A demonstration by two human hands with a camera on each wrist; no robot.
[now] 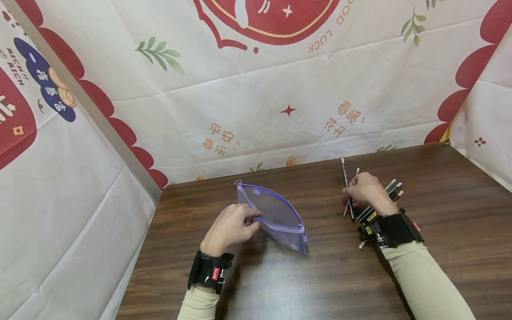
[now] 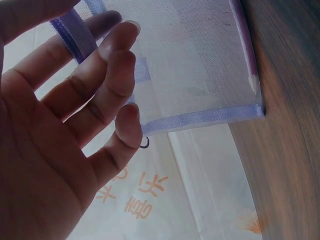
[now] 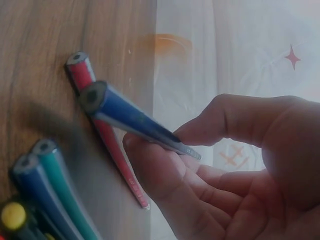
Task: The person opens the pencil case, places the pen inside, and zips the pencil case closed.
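Observation:
A purple mesh zipper pouch (image 1: pixel 276 206) stands on the table with its mouth gaping. My left hand (image 1: pixel 230 226) grips its near rim between thumb and fingers. Through the mesh in the left wrist view, a pencil (image 2: pixel 244 45) shows lying along one side of the pouch. To the right, my right hand (image 1: pixel 370 193) pinches a dark blue pencil (image 3: pixel 135 120) between thumb and index finger, its eraser end pointing away. Below that pencil a red pencil (image 3: pixel 112 140) lies on the table. Several more pencils (image 1: pixel 393 187) lie partly hidden under the right hand and wrist.
The brown wooden table (image 1: pixel 320 284) reaches back to a white printed cloth (image 1: pixel 256 93). Another cloth wall (image 1: pixel 80 213) rises on the left. Among the pencils by the right wrist is a dark item with a yellow round end (image 3: pixel 13 216).

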